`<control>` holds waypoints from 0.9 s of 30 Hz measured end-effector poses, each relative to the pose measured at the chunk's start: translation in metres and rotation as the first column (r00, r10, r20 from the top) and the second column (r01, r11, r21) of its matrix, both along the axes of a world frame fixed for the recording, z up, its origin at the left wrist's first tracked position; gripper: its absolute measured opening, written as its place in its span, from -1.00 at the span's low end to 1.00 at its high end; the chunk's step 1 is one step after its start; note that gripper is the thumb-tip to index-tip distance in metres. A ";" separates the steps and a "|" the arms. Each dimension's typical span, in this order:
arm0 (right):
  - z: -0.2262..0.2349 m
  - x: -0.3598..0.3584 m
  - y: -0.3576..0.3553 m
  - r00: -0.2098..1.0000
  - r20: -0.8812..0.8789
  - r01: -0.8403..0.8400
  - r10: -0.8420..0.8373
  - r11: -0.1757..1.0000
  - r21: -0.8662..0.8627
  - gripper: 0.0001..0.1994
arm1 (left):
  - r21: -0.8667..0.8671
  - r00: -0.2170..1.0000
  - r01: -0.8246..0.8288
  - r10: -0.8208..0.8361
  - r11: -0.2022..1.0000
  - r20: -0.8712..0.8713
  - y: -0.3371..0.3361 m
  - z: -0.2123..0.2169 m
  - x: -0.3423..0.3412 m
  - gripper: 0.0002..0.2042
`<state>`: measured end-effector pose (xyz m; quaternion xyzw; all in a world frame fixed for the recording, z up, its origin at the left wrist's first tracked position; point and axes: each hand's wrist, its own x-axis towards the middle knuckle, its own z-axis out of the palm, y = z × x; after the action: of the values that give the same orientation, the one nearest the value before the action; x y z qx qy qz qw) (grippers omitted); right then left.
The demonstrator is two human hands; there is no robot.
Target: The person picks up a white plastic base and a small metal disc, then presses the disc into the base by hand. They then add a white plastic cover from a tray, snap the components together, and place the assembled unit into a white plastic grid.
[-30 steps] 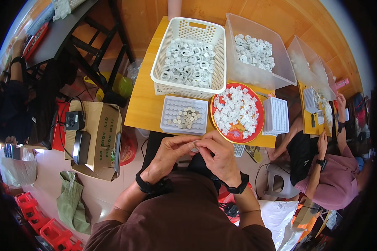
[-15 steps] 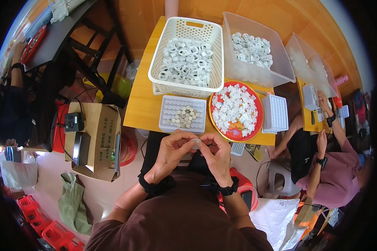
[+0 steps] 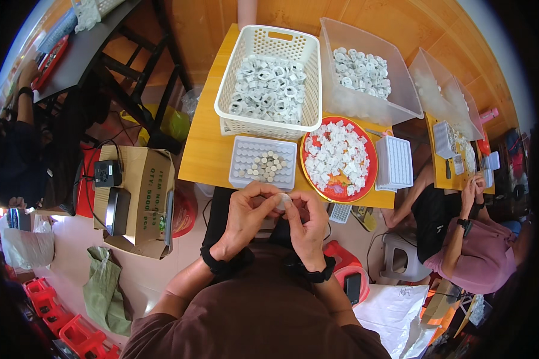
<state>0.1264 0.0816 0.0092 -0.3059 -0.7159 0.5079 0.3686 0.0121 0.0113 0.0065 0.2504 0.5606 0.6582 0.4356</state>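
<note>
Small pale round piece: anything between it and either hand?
Nothing visible. The left hand and right hand meet at the small pale round piece, fingertips on it from both sides. The white tray lies beyond the hands.

I'm watching through the left fisheye on the wearer's head, facing down and forward at the yellow table [image 3: 206, 149]. My lens sits close above the left hand [image 3: 242, 216] and right hand [image 3: 308, 227], on the table's near side; its view reaches the wall [image 3: 365, 11] beyond the table and floor [image 3: 72, 254] left of it.
</note>
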 end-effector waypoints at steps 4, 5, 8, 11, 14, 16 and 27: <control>-0.003 0.005 -0.003 0.998 -0.062 -0.019 0.008 0.984 -0.178 -0.85 | -0.016 0.995 0.018 -0.017 1.000 0.096 0.001 0.001 -0.001 -0.87; -0.002 0.006 -0.003 0.998 -0.062 -0.017 0.006 0.984 -0.178 -0.85 | -0.016 0.996 0.023 -0.022 1.000 0.081 0.001 0.002 -0.001 -0.86; 0.001 0.009 -0.001 0.990 -0.132 0.004 -0.050 0.945 -0.327 -0.83 | 0.050 0.994 0.038 -0.033 0.998 -0.104 0.001 0.011 0.007 -0.83; 0.004 0.010 0.001 0.987 -0.143 0.017 -0.079 0.921 -0.389 -0.84 | 0.051 0.878 0.074 -0.041 0.996 -0.476 0.003 0.017 0.005 -0.75; 0.006 0.011 0.002 0.991 -0.108 0.038 -0.079 0.940 -0.339 -0.85 | 0.025 0.781 0.093 -0.057 0.995 -0.621 0.004 0.017 0.004 -0.70; 0.010 0.012 0.001 0.996 -0.035 0.073 -0.082 0.974 -0.215 -0.85 | 0.026 0.706 0.085 -0.042 0.996 -0.707 0.005 0.018 0.006 -0.70; 0.006 0.018 -0.003 0.992 -0.023 0.118 -0.125 0.975 -0.190 -0.82 | 0.062 0.412 0.161 -0.010 0.985 -0.911 0.008 0.013 0.004 -0.68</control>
<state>0.1442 0.0789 0.0150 -0.3738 -0.6382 0.5549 0.3809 0.0163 0.0190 0.0194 0.6241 0.6456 0.4331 0.0781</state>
